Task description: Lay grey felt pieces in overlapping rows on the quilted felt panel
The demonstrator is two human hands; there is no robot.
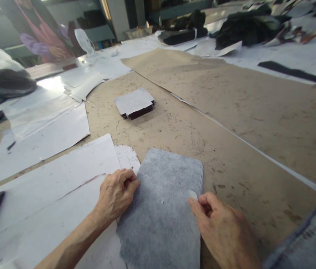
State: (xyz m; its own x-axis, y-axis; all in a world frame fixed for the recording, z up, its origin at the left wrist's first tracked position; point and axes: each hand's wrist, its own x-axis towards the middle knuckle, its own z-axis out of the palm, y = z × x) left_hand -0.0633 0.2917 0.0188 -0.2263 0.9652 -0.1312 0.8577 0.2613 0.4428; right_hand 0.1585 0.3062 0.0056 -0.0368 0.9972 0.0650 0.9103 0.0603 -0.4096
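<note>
A grey felt-like sheet or stack of fabric pieces (pixel 166 213) lies before me, its long side running toward me. At its left edge rests my left hand (pixel 120 188), fingers curled and closed; whether they grip the edge I cannot tell. My right hand (pixel 216 220) is at the right edge, thumb and finger pinching a small white slip of paper (pixel 193 194) over the grey surface. Farther off, a small stack of dark pieces with a pale top (pixel 135 101) sits on the brown paper.
Brown paper (pixel 231 104) covers the table, with a long seam on the right. White sheets (pixel 62 183) lie to the left. Dark cloth piles (pixel 247 28) are at the back. A plastic-wrapped bundle (pixel 3 73) stands far left, near a person in a pink apron (pixel 44 35).
</note>
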